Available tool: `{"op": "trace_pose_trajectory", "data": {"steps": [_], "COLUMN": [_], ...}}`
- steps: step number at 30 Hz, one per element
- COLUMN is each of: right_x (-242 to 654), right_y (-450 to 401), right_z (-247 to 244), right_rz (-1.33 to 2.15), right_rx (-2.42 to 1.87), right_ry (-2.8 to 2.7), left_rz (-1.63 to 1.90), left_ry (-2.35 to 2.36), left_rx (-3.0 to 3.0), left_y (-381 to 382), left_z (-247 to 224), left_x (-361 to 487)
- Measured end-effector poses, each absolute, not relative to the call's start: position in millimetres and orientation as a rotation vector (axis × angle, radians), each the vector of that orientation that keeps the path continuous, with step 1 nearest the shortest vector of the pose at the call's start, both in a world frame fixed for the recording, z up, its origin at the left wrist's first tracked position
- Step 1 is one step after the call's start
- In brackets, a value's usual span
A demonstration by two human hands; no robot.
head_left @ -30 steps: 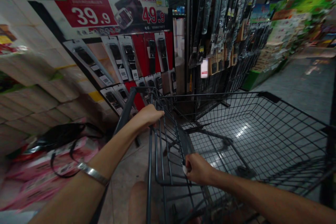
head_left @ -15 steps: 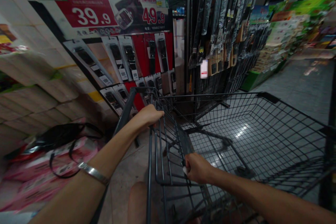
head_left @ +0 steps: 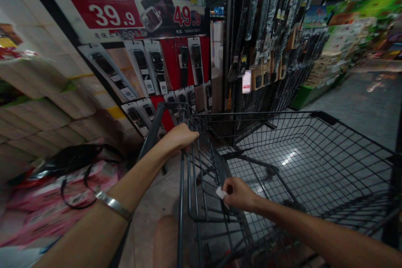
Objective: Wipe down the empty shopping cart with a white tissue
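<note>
A dark wire shopping cart point(head_left: 325, 117) stands before me, its basket stretching to the right. My left hand point(head_left: 186, 137) is closed around the upper bars of the cart's handle end; its fingertips are mostly hidden behind the hand. Just above the folding seat section, my right hand point(head_left: 240, 193) pinches a small crumpled white tissue point(head_left: 221, 192). The tissue is close to the grey seat panel point(head_left: 223, 170); whether it touches the bars there I cannot tell. A silver band point(head_left: 113, 205) circles my left wrist.
Packaged belts point(head_left: 157, 67) hang on a rack under a price sign point(head_left: 113, 12). Longer wrapped belts point(head_left: 266, 12) hang to its right. Wrapped paper packs point(head_left: 37, 88) and pink packages point(head_left: 81, 188) are stacked at left. A tiled aisle point(head_left: 361, 92) runs along the right.
My right hand has turned and lifted slightly, so more of the white tissue shows. The left hand keeps its grip on the cart. The view has shifted a little.
</note>
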State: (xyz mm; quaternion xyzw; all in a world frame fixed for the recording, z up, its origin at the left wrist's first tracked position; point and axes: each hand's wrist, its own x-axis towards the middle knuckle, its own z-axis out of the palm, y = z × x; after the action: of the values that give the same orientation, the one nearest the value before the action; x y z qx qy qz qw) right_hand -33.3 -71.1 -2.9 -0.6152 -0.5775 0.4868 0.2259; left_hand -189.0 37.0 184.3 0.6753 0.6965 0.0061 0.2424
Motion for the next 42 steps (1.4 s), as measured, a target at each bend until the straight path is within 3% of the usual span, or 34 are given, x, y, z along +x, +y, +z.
{"op": "trace_pose_trajectory", "data": {"steps": [4,10,42], "right_x": [-36.0,-38.5,-33.5], "right_y": [-69.5,-70.3,-68.9], "right_z": [-0.4,5.9,-2.5], "right_rz": [1.598,1.687,1.018], "right_rx": [-1.538,-1.335,-1.717], "right_ry": [-1.285,-1.152,-1.939], "left_rz": [0.010,0.032,0.039], "left_ry": [1.903,1.893,1.877], "left_rx": [1.859,1.837,1.840], "left_y": [37.2,37.3,35.7], "left_z": [184.4,183.7,185.1], "left_x": [-189.2,-189.7,-190.0]}}
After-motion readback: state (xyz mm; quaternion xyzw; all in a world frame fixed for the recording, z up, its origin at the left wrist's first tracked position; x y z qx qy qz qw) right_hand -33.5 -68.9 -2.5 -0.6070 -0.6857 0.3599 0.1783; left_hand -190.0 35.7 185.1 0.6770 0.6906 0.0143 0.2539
